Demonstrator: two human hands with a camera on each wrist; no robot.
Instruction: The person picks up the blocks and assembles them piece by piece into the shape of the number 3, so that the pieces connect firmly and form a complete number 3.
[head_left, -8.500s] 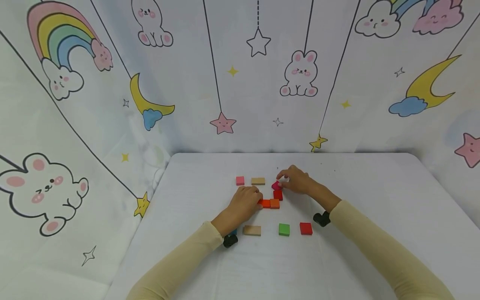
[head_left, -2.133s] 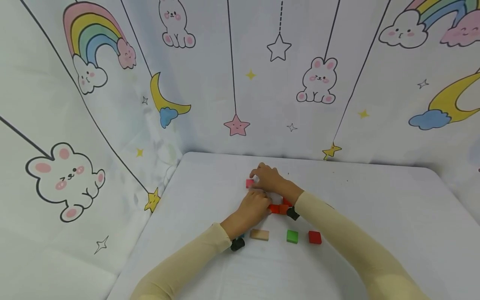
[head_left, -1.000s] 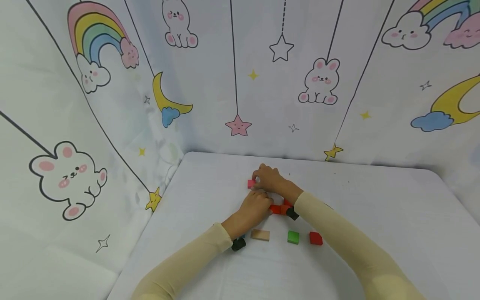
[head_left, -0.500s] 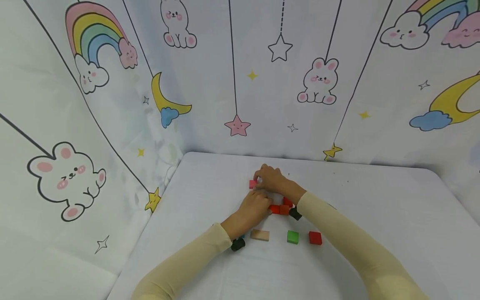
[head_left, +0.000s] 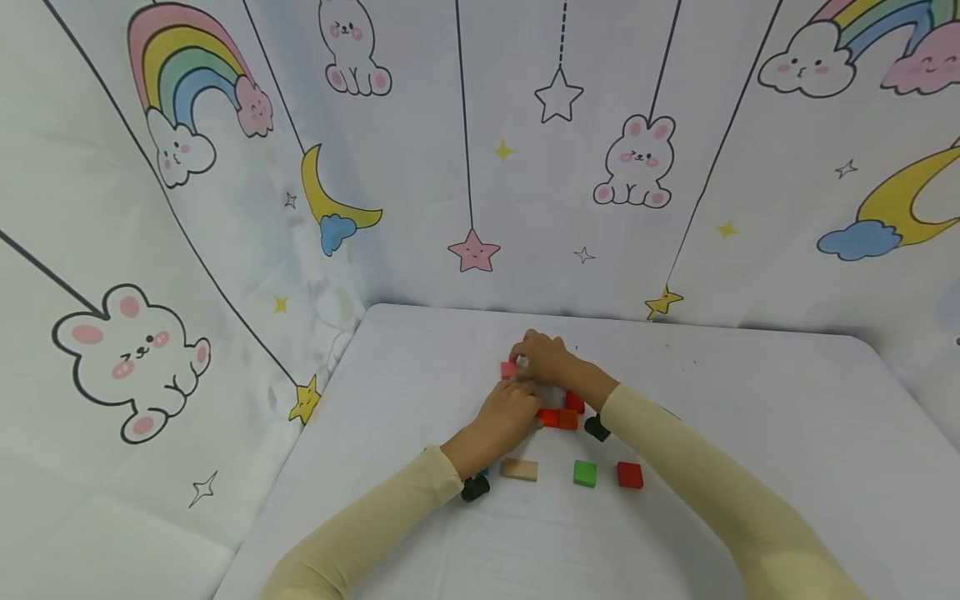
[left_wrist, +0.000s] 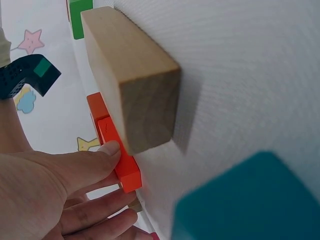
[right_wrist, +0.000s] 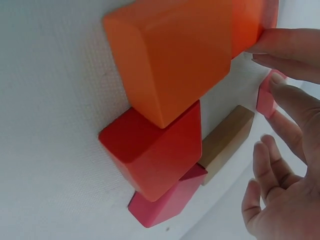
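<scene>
My left hand [head_left: 504, 418] pinches a red-orange block [left_wrist: 122, 155] by its end, thumb on one side and fingers beyond. That block meets an orange block [head_left: 567, 419]. Further along the joined run come a red block [right_wrist: 160, 155] and a magenta block [right_wrist: 162, 205], tilted against each other in the right wrist view. At the back my right hand [head_left: 547, 360] pinches a small pink block [head_left: 508, 369] between thumb and a finger, its other fingers curled loosely. A plain wooden block [right_wrist: 227, 142] lies between the magenta and pink blocks; my right hand hides it from the head view.
In front lie another wooden block [head_left: 519, 469], a green block [head_left: 585, 473] and a separate red block [head_left: 630, 475]. A teal block [left_wrist: 250, 205] sits near my left wrist. Dark wrist cameras [head_left: 476, 487] stick out below both wrists. A patterned cloth wall [head_left: 420, 167] rises behind the table.
Earlier my right hand held the magenta block by the red one; it has since gone left to the pink block. Lately the pink block has shifted slightly right with it. My left hand stays put.
</scene>
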